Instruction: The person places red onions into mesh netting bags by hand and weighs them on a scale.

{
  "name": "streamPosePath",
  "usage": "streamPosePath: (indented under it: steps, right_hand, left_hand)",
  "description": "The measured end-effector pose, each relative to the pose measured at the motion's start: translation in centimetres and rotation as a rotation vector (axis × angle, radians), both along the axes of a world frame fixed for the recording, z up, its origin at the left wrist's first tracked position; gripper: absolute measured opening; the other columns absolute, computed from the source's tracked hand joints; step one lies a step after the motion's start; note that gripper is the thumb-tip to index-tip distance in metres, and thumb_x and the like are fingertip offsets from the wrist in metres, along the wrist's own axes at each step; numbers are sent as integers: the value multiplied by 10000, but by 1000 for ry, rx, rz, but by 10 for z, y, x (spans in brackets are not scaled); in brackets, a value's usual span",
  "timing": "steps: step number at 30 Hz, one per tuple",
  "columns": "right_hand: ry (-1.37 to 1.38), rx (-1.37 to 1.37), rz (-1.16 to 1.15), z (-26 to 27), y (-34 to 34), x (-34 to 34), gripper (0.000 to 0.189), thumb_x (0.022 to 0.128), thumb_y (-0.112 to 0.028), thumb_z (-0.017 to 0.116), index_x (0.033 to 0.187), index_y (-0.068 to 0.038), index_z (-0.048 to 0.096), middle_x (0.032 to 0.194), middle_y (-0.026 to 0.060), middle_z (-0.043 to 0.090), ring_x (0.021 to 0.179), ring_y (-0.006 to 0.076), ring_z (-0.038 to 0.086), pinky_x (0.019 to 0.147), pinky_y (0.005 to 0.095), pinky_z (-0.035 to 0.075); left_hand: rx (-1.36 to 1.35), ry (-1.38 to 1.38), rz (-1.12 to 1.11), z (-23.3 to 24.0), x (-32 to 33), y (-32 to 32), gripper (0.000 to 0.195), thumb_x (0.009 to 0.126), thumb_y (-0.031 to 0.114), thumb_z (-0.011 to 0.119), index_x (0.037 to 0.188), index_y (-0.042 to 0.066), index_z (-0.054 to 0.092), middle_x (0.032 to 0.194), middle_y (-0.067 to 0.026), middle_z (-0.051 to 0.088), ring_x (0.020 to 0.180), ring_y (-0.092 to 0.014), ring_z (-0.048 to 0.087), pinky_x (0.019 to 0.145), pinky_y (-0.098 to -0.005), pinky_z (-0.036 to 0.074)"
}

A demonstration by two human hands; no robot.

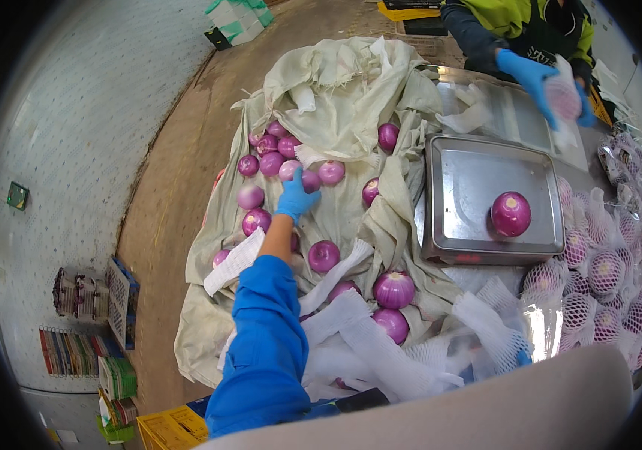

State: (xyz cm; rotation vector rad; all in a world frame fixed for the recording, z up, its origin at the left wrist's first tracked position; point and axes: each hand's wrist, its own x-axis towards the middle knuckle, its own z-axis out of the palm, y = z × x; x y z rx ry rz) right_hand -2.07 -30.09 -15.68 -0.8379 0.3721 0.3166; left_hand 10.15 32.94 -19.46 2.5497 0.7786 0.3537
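My left hand [296, 198], in a blue glove, reaches palm down over peeled red onions on a pale woven sheet. Its thumb and fingers are spread beside a red onion [310, 181]; they reach its edge, with no closed grip visible. A paler onion [290, 170] lies at the fingertips. A bit of blue [524, 358] shows by a white foam net sleeve [492, 332] at lower right; it may be my right glove, otherwise hidden. One large red onion [511, 214] sits in a steel tray [439, 197]. More onions and net sleeves lie around my left forearm.
Many net-wrapped onions [604, 273] are piled at the right. Across the steel table, a person in blue gloves [529, 76] handles a netted onion [563, 97]. A yellow crate [172, 428] stands at lower left. A large blurred grey shape [467, 402] covers the bottom edge.
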Motion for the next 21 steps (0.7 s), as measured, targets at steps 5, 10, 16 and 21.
streamPosePath:
  steps: [5,10,16,21]
  right_hand:
    - [59,13,-4,8,15,1,555,787,-127,590,1282,58,420,1245,189,513,1171,324,497,1024,431,389]
    - [55,-57,25,4,28,-9,558,769,-118,595,1272,53,424,1233,194,514,1153,340,506,989,457,425]
    - [74,-40,88,17,38,-9,478,761,-111,551,1196,75,477,1132,203,563,1054,340,564,922,448,475]
    - [173,294,222,-10,17,-6,427,778,-89,500,1170,80,504,1139,213,572,1068,331,563,922,439,464]
  left_hand:
    - [4,-78,199,21,-50,97,860,636,359,766,1351,54,397,1234,-297,453,1105,-441,503,935,-439,435]
    - [81,-51,371,-11,-82,128,854,604,321,788,1328,47,426,1182,-287,507,1063,-419,538,933,-436,443]
    - [-415,-564,305,-46,-87,164,757,690,253,770,1339,126,402,1181,-153,520,1000,-276,577,853,-350,492]
    - [-938,-565,-13,108,-58,-12,659,752,174,736,1319,109,406,1220,-91,500,1037,-224,554,852,-310,479]
